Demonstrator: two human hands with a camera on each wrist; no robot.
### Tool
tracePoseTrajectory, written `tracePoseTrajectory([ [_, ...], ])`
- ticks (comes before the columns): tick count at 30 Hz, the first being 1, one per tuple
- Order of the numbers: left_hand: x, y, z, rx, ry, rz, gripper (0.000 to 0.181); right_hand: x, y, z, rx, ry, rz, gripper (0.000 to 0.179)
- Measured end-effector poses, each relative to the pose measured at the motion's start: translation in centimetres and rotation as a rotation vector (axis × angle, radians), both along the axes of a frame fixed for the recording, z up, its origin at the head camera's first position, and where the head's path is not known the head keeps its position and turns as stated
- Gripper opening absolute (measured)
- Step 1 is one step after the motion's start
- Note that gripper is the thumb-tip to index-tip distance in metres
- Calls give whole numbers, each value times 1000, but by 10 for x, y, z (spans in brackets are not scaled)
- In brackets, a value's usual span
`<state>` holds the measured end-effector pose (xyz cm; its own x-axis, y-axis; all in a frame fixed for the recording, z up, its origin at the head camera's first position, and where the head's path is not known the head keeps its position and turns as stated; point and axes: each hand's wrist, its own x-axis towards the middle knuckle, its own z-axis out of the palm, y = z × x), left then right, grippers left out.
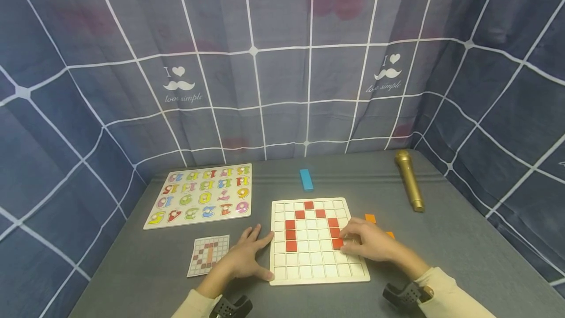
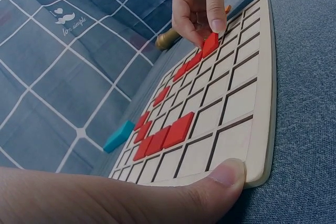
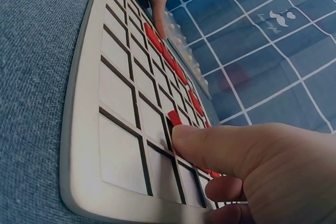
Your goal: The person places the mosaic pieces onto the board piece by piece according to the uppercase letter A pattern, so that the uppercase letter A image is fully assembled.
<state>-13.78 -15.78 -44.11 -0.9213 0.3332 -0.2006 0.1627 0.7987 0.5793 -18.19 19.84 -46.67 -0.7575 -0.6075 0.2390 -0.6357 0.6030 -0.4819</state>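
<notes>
A cream wooden grid board (image 1: 312, 259) lies flat on the table, with several red square tiles set in an arch shape in its cells. My right hand (image 1: 370, 242) reaches over the board's right side, thumb and fingers pinching the lowest red tile (image 2: 210, 44) of the right-hand column. That tile sits slightly tilted at its cell in the left wrist view. Along the board's left edge my left hand (image 1: 244, 256) is spread, its thumb (image 2: 228, 174) touching the near corner and its index fingertip at the side.
Left of the board lies a pattern card (image 1: 207, 256), and behind that a number puzzle board (image 1: 198, 195). A blue block (image 1: 306, 180) is beyond the grid. To the right are orange tiles (image 1: 370, 218) and a gold microphone (image 1: 410, 180). Checked cloth (image 1: 282, 77) surrounds the table.
</notes>
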Motion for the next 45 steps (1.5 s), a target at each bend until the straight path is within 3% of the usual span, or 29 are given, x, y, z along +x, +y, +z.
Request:
tracePoseTrajectory([
  [45,-1,0,-2,-9,6,-2,104,-2,-2,-2,11,17,-20,17],
])
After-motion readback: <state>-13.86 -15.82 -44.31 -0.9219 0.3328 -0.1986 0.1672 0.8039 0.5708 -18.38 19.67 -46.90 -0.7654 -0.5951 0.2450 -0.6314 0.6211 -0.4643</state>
